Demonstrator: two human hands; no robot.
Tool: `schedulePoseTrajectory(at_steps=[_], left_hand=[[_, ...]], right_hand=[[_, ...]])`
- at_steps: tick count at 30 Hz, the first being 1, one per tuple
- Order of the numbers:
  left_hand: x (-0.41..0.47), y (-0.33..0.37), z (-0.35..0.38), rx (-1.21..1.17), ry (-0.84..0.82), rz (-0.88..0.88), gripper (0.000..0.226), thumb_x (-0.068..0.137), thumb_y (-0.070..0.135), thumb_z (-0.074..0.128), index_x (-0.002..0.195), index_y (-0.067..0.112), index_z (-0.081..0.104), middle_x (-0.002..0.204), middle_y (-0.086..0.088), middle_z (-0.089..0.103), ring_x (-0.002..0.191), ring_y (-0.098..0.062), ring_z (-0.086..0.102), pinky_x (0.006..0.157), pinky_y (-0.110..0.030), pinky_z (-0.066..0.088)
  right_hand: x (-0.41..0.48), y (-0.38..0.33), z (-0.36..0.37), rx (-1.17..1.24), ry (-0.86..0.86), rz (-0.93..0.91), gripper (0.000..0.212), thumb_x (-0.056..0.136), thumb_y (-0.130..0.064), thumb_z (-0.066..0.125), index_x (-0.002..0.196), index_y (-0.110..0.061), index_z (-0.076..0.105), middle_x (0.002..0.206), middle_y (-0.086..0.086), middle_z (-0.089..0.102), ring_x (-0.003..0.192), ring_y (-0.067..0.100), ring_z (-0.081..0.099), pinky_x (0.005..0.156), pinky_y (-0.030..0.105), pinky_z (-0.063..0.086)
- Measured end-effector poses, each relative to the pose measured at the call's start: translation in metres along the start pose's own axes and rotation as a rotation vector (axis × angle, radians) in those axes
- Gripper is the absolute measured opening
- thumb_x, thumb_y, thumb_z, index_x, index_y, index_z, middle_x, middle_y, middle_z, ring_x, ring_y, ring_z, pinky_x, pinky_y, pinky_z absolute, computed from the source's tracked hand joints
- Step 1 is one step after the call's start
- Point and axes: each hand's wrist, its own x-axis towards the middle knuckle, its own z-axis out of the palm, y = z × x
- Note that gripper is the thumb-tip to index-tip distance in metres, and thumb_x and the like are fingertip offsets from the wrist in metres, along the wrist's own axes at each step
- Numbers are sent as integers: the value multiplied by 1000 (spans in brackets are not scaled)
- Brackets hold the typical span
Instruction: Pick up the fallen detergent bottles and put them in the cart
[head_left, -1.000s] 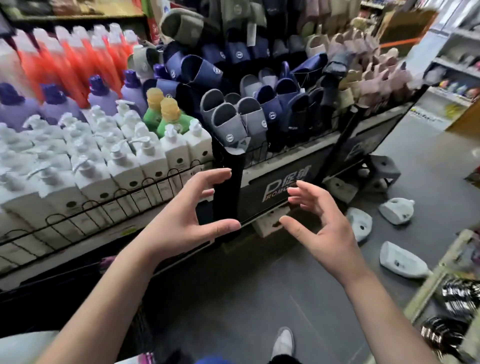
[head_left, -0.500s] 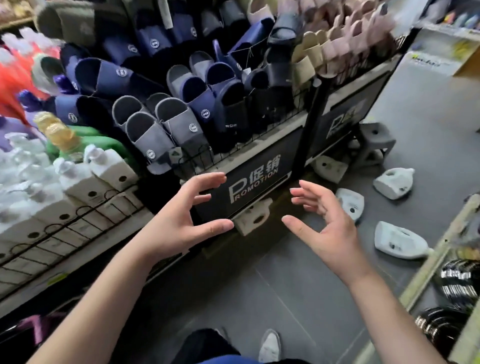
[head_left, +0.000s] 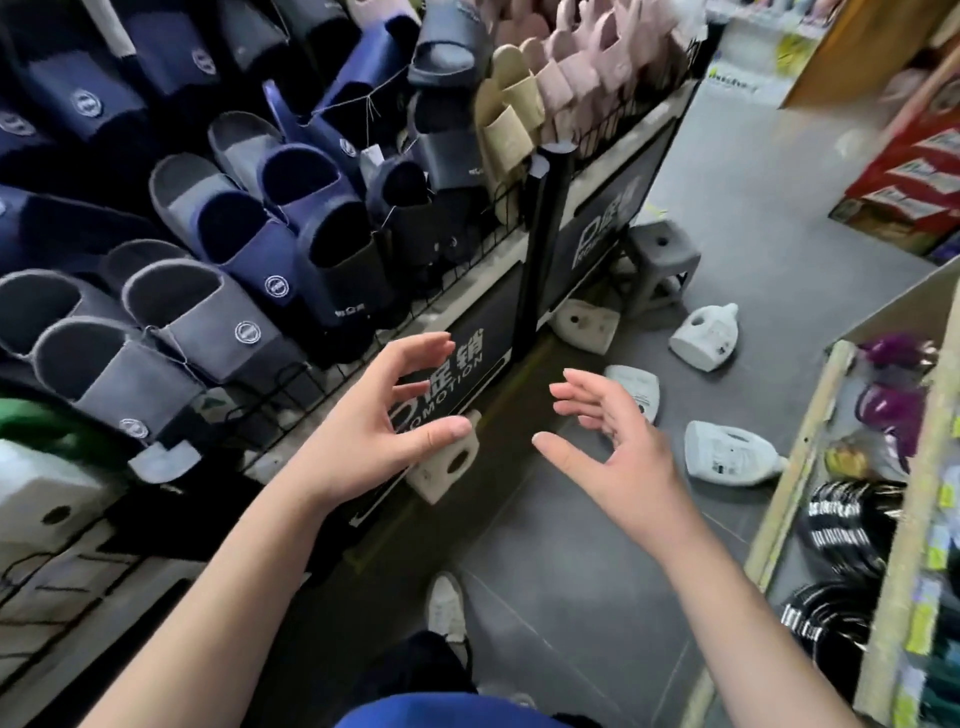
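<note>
Looking down through the head camera, I saw both hands raised over the grey floor tiles (head_left: 571, 597), each one spread and holding nothing. My left hand (head_left: 374, 431) hung with curled fingers in front of the black promotion panel (head_left: 467, 358) of the slipper rack (head_left: 291, 249). My right hand (head_left: 618, 457) was splayed, palm turned inward. Three white detergent bottles lay toppled on the floor beyond it: one (head_left: 636, 389) partly hidden behind the fingers, one (head_left: 730, 454) on its side near the wooden shelf edge (head_left: 795, 457), and one (head_left: 704, 338) farther off, beside a grey plastic stool (head_left: 657, 265). No cart showed. A white shoe (head_left: 445, 605) stood below.
</note>
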Motion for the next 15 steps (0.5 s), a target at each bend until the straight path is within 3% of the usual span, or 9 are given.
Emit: schedulePoseTrajectory(at_steps=[4, 7, 15], left_hand=[[44, -33, -21, -48, 17, -24, 86, 80, 61, 80, 150, 25, 47, 149, 7, 57, 146, -14, 49, 118, -44, 45], [70, -58, -22, -68, 23, -75, 83, 80, 52, 81, 149, 23, 48, 149, 5, 58, 146, -14, 49, 118, -45, 45], [121, -170, 10, -66, 64, -256, 83, 76, 71, 79, 147, 42, 46, 150, 11, 56, 146, -8, 48, 120, -47, 42]], right_hand=[[44, 16, 7, -41, -9, 73, 64, 85, -28, 86, 141, -26, 56, 131, -15, 68, 122, 8, 65, 105, 20, 47], [74, 36, 11, -59, -29, 130, 63, 86, -29, 86, 141, -26, 56, 131, -16, 68, 122, 6, 65, 106, 21, 47], [154, 152, 52, 7, -75, 323, 58, 88, -32, 83, 138, -34, 55, 129, -17, 68, 119, 3, 66, 105, 28, 49]])
